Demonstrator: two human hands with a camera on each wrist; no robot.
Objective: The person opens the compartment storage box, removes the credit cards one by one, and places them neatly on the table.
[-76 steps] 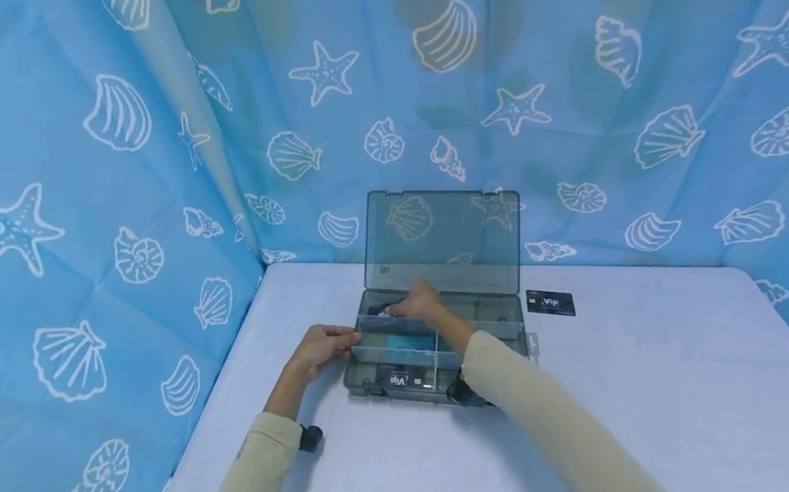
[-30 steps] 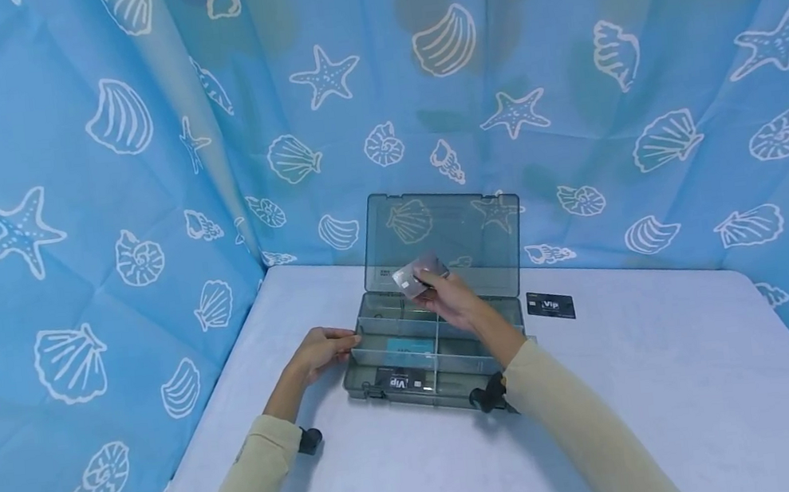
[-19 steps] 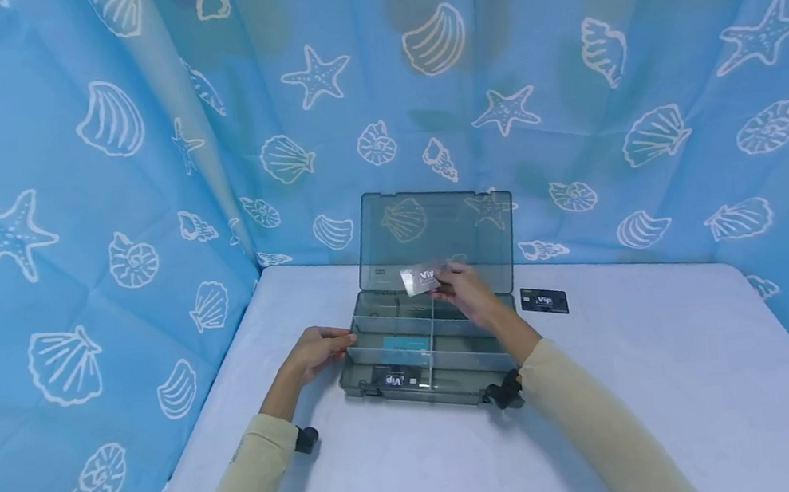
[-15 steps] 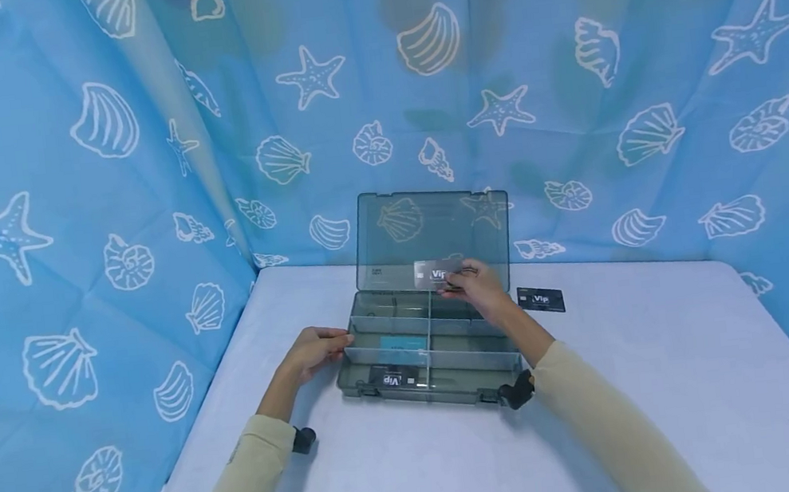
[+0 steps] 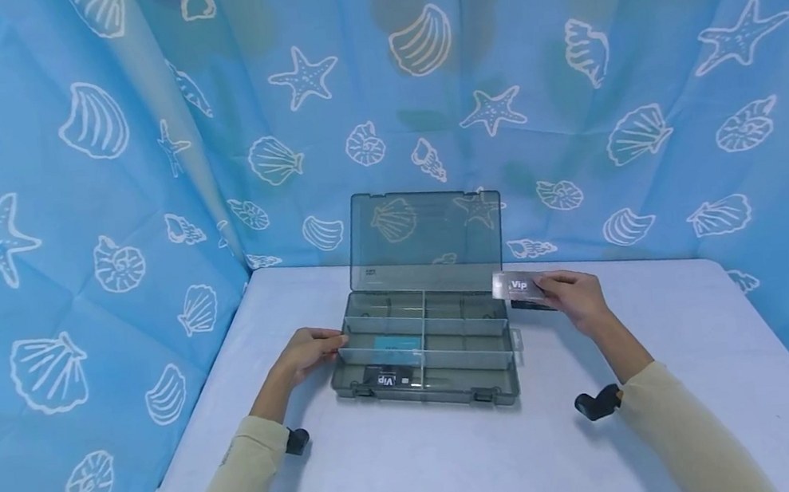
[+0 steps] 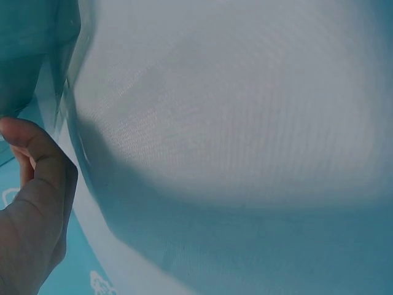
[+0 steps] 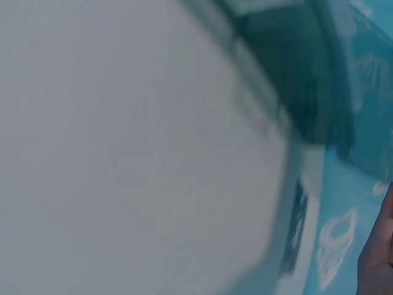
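A grey see-through divided box (image 5: 454, 396) stands with its lid (image 5: 430, 238) raised at the back. My left hand (image 5: 308, 353) grips the box's left wall, thumb over the rim; the left wrist view shows this hand (image 6: 37, 196) at its left edge. To the right of the box, my right hand (image 5: 575, 301) pinches a silvery "Vip" card (image 5: 507, 285) between thumb and fingers. Behind and below it, a black card (image 5: 534, 306) lies mostly hidden on the table. Another black "Vip" card (image 5: 380, 379) lies in the front left compartment, and a teal card (image 5: 398, 348) in the middle left one.
A white cloth covers the table (image 5: 419, 476). Blue curtains (image 5: 377, 79) with shell and starfish prints rise along its back and left side. A small black device (image 5: 599, 402) sits at the right wrist, another (image 5: 297, 441) at the left.
My right hand has taken the silvery card out of the back left compartment and carried it right, past the box, over the black card on the table. The left hand keeps its grip.
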